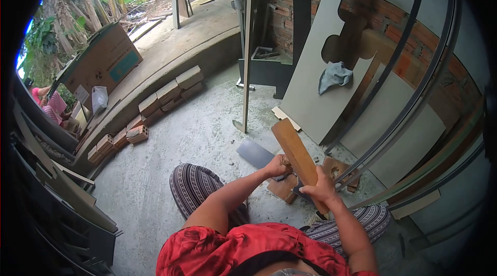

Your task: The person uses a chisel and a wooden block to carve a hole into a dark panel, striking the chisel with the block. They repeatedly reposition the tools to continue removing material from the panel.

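A thick, long orange-brown wooden block [296, 146] is tilted in front of my knees. My right hand [322, 189] is closed around its lower part, with the thumb across the near side. At its left edge my left hand [276, 166] is closed with curled fingers, gripping against the block; part of that grip is hidden. A flat grey metal-looking piece [254, 153] lies beyond my left hand, its near end hidden by the hand. Under the block are brown wooden pieces [282, 189] on the floor, partly covered.
Large pale boards [310, 90] lean at the right, with a blue-grey cloth [335, 77] on one. Dark curved strips [404, 115] cross there. Bricks [137, 133] line a concrete step at left. A cardboard box [106, 58] and a seated person [54, 108] are beyond.
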`<state>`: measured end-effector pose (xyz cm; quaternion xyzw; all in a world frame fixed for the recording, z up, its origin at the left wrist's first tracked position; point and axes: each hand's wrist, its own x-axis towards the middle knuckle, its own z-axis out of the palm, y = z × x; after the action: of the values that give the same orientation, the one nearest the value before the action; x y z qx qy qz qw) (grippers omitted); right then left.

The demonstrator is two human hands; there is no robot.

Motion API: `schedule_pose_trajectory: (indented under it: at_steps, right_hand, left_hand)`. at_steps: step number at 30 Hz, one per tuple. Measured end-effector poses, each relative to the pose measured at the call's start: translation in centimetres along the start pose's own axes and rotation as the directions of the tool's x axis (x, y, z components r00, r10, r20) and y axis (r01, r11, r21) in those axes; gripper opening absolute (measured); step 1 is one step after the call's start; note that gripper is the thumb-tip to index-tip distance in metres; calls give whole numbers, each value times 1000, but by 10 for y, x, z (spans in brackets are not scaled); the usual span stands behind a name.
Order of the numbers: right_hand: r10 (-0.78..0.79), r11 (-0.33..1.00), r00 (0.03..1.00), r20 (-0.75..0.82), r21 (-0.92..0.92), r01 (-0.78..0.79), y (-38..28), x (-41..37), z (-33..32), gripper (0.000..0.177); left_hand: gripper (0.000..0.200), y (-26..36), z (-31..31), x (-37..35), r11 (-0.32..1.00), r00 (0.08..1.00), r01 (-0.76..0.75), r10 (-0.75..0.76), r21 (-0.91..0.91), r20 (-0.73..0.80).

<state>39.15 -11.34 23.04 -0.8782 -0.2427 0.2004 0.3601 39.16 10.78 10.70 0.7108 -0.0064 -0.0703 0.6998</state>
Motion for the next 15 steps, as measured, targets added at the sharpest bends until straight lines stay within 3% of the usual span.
schedule_pose_trajectory:
  at_steps: [3,5,9,13,15]
  right_hand:
    - [-56,998,994,-94,-26,54,-9,-8,-4,69]
    - [-195,966,959,-206,131,225,-12,-11,-6,69]
    - [-293,891,892,-345,239,385,-27,-14,-13,72]
    - [-240,952,934,-265,123,280,-10,-9,-5,71]
    - [-79,981,997,-16,-179,75,8,-1,8,69]
  left_hand:
    - [30,1,2,1,998,999,-28,31,59,-37]
    - [29,6,1,0,999,999,-12,14,52,-36]
    - [29,-13,-5,7,996,1000,-9,11,91,-21]
    - [31,-14,-4,5,998,999,-44,43,53,17]
    - [33,24,7,-10,994,996,-47,39,-95,-81]
